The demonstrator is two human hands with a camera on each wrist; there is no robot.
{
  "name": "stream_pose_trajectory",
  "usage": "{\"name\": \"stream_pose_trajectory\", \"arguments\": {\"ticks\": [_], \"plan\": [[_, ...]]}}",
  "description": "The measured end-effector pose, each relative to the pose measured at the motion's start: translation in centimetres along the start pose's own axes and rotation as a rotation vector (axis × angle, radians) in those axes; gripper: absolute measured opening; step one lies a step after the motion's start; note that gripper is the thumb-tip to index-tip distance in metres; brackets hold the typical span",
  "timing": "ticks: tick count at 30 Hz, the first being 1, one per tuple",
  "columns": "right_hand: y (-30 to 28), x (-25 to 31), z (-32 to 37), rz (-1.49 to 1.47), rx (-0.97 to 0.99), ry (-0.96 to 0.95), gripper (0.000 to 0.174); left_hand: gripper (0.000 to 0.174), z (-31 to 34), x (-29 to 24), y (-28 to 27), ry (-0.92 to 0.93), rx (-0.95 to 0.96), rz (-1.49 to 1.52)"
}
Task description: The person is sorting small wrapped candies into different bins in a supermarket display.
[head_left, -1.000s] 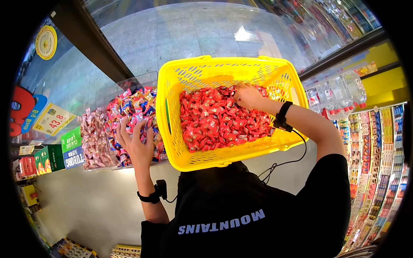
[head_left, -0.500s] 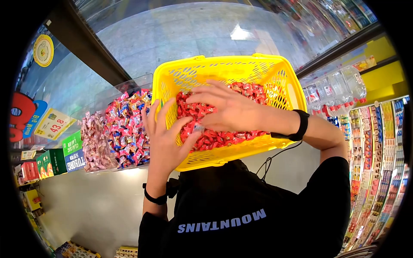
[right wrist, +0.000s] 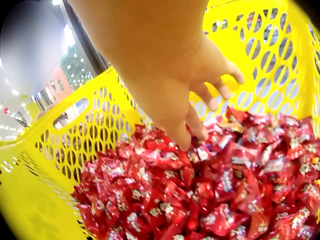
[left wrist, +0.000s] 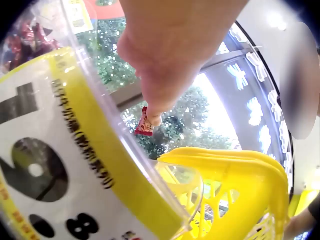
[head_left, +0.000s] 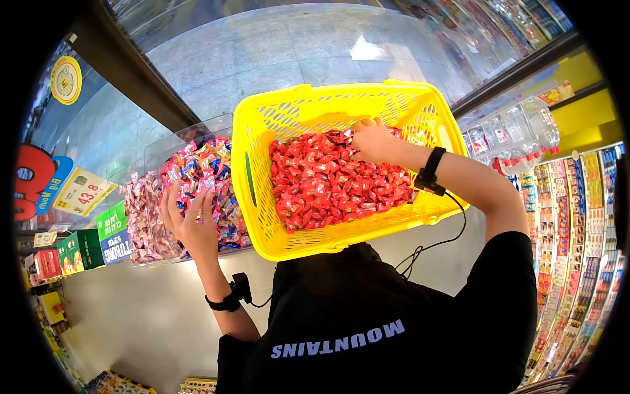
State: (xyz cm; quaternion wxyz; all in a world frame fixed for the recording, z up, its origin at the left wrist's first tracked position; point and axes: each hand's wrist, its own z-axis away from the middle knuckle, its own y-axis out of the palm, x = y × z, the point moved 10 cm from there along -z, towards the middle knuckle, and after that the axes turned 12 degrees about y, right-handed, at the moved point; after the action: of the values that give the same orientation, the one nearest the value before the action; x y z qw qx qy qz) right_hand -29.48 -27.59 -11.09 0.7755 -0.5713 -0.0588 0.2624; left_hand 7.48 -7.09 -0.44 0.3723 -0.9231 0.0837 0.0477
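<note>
In the head view my left hand [head_left: 190,226] is raised over the clear bin of mixed pink, blue and orange wrapped candies [head_left: 223,217]. The left wrist view shows a red and white wrapped candy [left wrist: 144,124] pinched at the fingertips of that hand [left wrist: 167,60]. My right hand [head_left: 375,143] is inside the yellow basket [head_left: 298,248], at the far right part of a wide heap of red wrapped candies [head_left: 315,177]. In the right wrist view, thumb and index finger of this hand [right wrist: 170,85] stand slightly apart, their tips touching the heap [right wrist: 175,200].
Left of the mixed candies is a compartment of pale pink candies [head_left: 144,223], with a price sign [head_left: 84,192] and boxes [head_left: 80,251] beyond. Clear bottles with red caps [head_left: 518,134] stand right of the basket. Product shelves [head_left: 571,262] line the right side.
Half a second ago both hands were close together over the basket's left side. The left hand has since moved left over the bin, and the right hand back to the right onto the red candies.
</note>
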Motion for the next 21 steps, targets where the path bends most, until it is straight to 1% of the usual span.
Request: {"name": "stream_pose_trajectory", "arguments": {"ticks": [1, 2, 5, 6, 8, 11, 13, 15, 16, 19, 21], "plan": [[1.0, 0.1, -0.3, 0.015, -0.008, -0.028, 0.036, 0.018, 0.3, 0.3, 0.4, 0.0, 0.035, 0.006], [1.9, 0.1, -0.6, 0.03, -0.016, -0.057, 0.036, 0.022, 0.8, 0.0, 1.1, 0.008, 0.146, -0.019], [2.3, 0.3, -0.7, 0.033, -0.031, -0.064, 0.033, 0.027, 0.8, -0.9, 1.2, 0.012, 0.126, 0.045], [1.8, 0.2, -0.6, -0.002, -0.005, -0.061, 0.031, 0.026, 0.7, -1.0, 1.1, -0.002, 0.109, 0.109], [-1.3, 0.2, 0.0, -0.069, 0.045, -0.057, 0.028, 0.026, -0.4, -2.2, 0.4, 0.011, 0.075, 0.149], [-8.2, 0.4, 2.3, -0.261, -0.076, -0.121, 0.019, 0.03, -2.9, -4.8, -1.2, 0.072, 0.044, 0.219], [-12.9, 1.7, 5.1, -0.417, -0.292, -0.338, 0.016, 0.033, -4.5, -7.1, -1.7, 0.139, 0.071, 0.294], [-16.1, 3.2, 7.7, -0.548, -0.408, -0.445, 0.018, 0.033, -6.1, -9.8, -1.6, 0.217, 0.127, 0.388], [-17.4, 4.0, 9.1, -0.61, -0.47, -0.501, 0.019, 0.04, -6.6, -11.3, -1.4, 0.24, 0.163, 0.439], [-19.1, 6.5, 13.4, -0.619, -0.604, -0.571, 0.02, 0.046, -7.5, -15.2, -0.9, 0.344, 0.245, 0.484], [-19.0, 7.3, 14.8, -0.642, -0.592, -0.587, 0.019, 0.035, -7.3, -16.0, -0.6, 0.362, 0.234, 0.492]]}}
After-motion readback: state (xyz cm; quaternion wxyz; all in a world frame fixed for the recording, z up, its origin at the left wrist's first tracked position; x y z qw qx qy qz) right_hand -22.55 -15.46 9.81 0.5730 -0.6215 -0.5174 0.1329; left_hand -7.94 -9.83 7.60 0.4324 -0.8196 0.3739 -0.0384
